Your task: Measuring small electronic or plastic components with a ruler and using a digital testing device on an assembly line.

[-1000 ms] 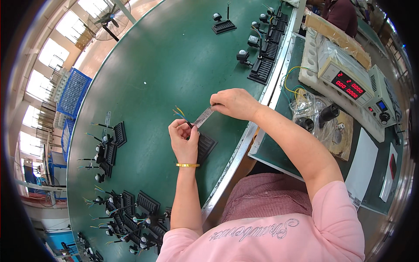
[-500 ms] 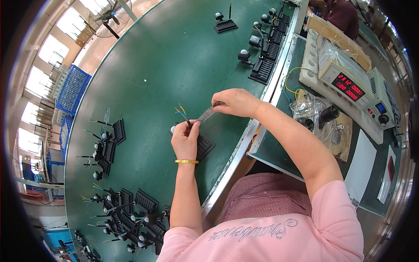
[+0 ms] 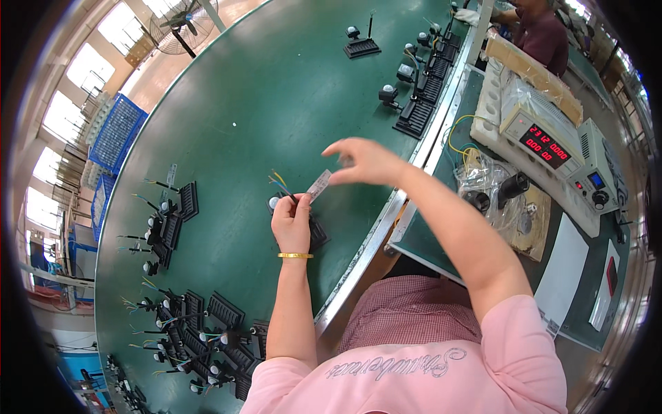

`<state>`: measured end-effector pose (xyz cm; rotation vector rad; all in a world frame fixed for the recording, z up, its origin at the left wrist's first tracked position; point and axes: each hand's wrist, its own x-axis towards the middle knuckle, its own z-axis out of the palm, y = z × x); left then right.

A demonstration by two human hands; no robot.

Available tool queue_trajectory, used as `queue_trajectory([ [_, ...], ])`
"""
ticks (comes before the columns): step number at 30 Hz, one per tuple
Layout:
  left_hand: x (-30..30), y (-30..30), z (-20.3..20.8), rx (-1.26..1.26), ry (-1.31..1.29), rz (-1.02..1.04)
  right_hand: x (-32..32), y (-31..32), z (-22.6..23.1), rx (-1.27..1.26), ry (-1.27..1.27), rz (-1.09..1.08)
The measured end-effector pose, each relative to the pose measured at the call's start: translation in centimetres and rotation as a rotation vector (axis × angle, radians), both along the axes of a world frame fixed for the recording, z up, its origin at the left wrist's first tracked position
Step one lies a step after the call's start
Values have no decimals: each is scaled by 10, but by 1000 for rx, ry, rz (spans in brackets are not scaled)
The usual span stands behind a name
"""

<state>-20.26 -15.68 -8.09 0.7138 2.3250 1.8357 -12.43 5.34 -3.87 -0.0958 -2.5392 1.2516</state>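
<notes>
My left hand (image 3: 292,224) is closed in a pinch on the black cable (image 3: 295,198) of a small floodlight. Bare coloured wires (image 3: 278,181) stick out above the fingertips. A silvery printed label strip (image 3: 319,185) projects from the cable beside my left thumb. My right hand (image 3: 365,163) is open just right of the strip, thumb and forefinger apart; whether the thumb touches its end I cannot tell. The floodlight's ribbed black body (image 3: 317,236) lies on the green table, partly hidden by my left hand, and its white sensor dome (image 3: 273,202) shows left of the fingers.
Several floodlights (image 3: 207,331) are heaped at the lower left, with a smaller group (image 3: 165,231) above them. More (image 3: 415,114) line the table's metal edge (image 3: 372,259). Right of it stand a meter with red digits (image 3: 545,141), a plastic-wrapped fixture (image 3: 496,190) and white paper (image 3: 562,269).
My right hand has let go of the label strip's end, and its fingers have spread. The strip now points up more steeply. My left hand keeps its pinch on the cable.
</notes>
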Motion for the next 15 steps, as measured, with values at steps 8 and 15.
queue_trajectory([
  [8,-2,-2,7,12,-81,-34,0,-16,-19,76,-83,1],
  [15,5,-68,16,-55,127,19,82,-35,8,-748,-251,-369],
])
